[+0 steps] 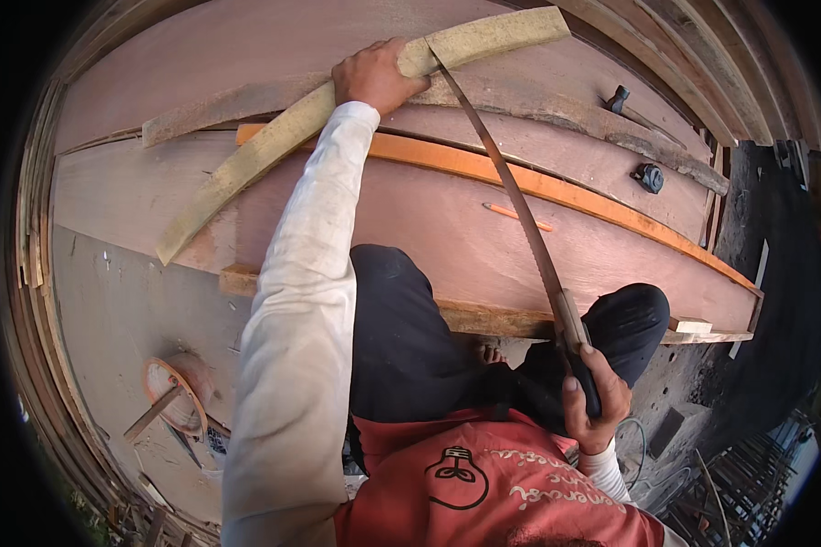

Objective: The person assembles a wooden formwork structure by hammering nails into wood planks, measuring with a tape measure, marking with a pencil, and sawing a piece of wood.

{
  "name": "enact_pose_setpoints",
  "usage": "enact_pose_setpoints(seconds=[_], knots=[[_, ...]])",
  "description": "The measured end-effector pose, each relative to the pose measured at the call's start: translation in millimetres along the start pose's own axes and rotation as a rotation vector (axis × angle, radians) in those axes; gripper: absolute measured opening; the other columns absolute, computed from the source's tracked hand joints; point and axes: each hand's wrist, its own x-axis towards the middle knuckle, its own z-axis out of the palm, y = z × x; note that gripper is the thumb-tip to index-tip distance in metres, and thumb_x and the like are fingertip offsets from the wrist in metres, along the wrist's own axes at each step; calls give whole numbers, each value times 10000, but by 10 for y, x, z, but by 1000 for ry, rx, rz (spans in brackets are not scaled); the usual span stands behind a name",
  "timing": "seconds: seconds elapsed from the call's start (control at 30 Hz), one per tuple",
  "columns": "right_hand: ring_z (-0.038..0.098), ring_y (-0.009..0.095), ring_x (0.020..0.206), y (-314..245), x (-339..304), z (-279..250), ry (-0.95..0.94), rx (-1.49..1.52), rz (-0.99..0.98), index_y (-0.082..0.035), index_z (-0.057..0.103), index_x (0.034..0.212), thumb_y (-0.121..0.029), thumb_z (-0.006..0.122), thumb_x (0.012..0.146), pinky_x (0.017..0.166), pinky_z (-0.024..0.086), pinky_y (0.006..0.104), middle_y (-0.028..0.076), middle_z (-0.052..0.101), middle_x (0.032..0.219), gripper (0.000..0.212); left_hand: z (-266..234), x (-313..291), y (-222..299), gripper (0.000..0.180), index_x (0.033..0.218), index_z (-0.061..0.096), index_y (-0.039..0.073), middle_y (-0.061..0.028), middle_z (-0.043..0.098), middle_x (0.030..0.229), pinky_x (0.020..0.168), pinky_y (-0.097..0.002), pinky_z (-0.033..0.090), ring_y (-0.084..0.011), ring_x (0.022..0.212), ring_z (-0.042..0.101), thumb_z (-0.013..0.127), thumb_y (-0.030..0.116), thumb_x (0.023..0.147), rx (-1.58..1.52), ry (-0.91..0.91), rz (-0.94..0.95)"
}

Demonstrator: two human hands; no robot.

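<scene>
A pale wooden board [274, 150] lies slantwise across the far side of the work surface. My left hand [379, 77] grips it from above, its fingers over the far edge. In my right hand [597, 397], close to my body, is the handle of a handsaw [511, 187]. The long, rusty blade reaches away from me, and its tip rests at the board's near edge, just right of my left hand. Under the board run a rough-edged plank [529, 105] and an orange-brown wooden strip [483, 166].
An orange pencil [518, 217] lies beside the saw blade. Farther right are a tape measure [648, 177] and a hammer [639, 114]. Reddish plywood [410, 214] covers the work surface. At the lower left a round orange-rimmed container [175, 401] stands on the floor. Stacked timber [702, 55] borders the far right.
</scene>
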Motion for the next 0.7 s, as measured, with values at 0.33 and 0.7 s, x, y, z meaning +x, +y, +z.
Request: enact_pose_setpoints(seconds=[0.33,0.7], knots=[[769,269,1005,87,638,562,78,115,-3,8,629,1335,10,691,902,859,579,330,224,756,1112,437,14,-45,-202,569,1192,733,232,-63,760,1124,935,-452,530,-292,1058,713,826,520,710,-7,1,-20],[774,242,891,196,1408,855,91,243,81,-18,646,1307,-69,717,918,785,577,319,206,760,1078,399,24,111,-61,581,1178,734,228,-65,760,1125,901,-462,539,-304,1049,714,811,561,707,-8,0,-30]])
